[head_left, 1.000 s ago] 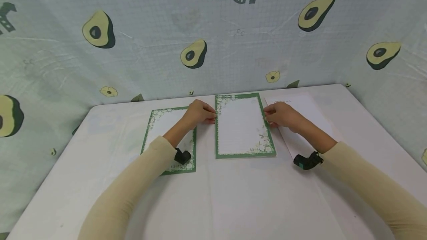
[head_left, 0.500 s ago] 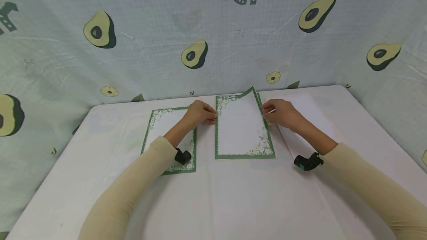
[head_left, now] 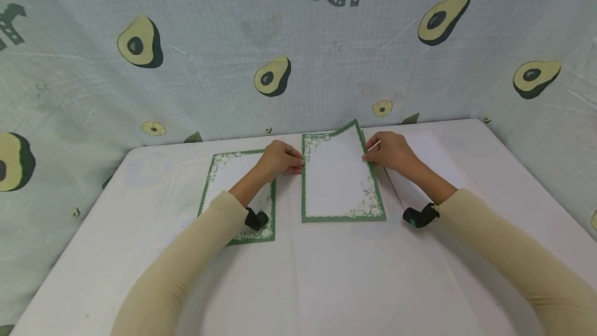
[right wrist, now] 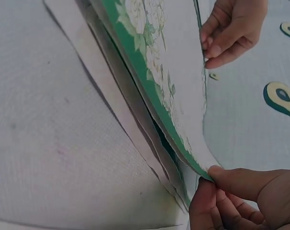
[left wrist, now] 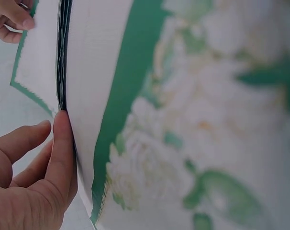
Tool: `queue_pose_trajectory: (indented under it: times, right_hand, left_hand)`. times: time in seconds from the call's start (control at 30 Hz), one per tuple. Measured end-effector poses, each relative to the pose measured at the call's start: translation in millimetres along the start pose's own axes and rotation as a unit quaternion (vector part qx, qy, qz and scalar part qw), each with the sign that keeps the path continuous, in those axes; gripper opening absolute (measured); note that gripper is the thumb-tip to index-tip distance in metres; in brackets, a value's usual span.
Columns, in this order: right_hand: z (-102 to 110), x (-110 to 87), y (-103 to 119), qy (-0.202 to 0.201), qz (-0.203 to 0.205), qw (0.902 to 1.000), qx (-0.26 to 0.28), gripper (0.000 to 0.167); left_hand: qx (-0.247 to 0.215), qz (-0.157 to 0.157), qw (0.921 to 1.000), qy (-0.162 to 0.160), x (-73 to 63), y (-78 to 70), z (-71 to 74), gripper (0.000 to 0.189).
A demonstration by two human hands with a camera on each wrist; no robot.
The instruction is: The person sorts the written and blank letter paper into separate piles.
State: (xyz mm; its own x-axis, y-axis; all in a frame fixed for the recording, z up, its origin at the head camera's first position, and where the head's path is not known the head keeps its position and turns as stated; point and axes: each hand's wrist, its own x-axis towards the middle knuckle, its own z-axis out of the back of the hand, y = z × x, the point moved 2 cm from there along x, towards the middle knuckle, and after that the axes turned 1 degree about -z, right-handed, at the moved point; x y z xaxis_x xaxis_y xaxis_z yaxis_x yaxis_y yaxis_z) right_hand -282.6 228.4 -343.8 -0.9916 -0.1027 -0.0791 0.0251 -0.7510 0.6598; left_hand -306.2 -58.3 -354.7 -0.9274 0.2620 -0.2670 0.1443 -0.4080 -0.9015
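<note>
In the head view a middle stack of white paper sheets (head_left: 333, 185) with green floral borders lies near the far side of the table. My right hand (head_left: 392, 149) pinches the top sheet (right wrist: 178, 91) at its right edge, thumb above and finger below; its far right corner is lifted and bent. Sheets beneath fan slightly apart in the right wrist view. My left hand (head_left: 282, 157) touches the stack's left edge (left wrist: 63, 52) with extended fingers, the thumb standing apart from the paper in the left wrist view.
A second bordered stack (head_left: 224, 170) lies left of the middle one, partly beneath my left forearm. Plain white paper (head_left: 426, 149) lies to the right, partly covered by my right hand and forearm. A white cloth covers the table (head_left: 354, 279); an avocado-print curtain (head_left: 200, 87) hangs behind.
The top sheet's far right corner has risen off the stack and bent up. My right hand has shifted slightly left and farther away along the edge. The left hand stays in place.
</note>
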Motion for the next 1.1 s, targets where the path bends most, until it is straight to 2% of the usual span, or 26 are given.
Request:
queue_pose_trajectory:
  times: [0.2,0.4,0.7,0.83,1.1]
  right_hand:
    - [0.2,0.0,-3.4,0.004,-0.011,0.9999,0.011,0.037]
    - [-0.6,2.9,-6.7,0.017,-0.026,0.9992,0.025,0.039]
    - [6.5,-0.6,-11.0,0.010,-0.033,0.9969,0.071,0.026]
    - [10.6,-3.3,-14.4,0.004,-0.037,0.9947,0.096,0.027]
    - [6.8,-3.5,-16.9,-0.006,-0.046,0.9887,0.143,0.030]
  left_hand:
    - [0.000,-0.006,1.0000,-0.001,2.1,-0.1,0.0,0.021]
    - [0.032,-0.013,0.9992,-0.020,4.4,-1.1,-0.3,0.021]
    - [0.080,-0.003,0.9965,-0.025,2.7,-7.4,-4.8,0.022]
    - [0.097,-0.004,0.9950,-0.025,2.3,-9.6,-6.4,0.022]
    - [0.090,-0.013,0.9955,-0.029,5.4,-3.0,-9.5,0.029]
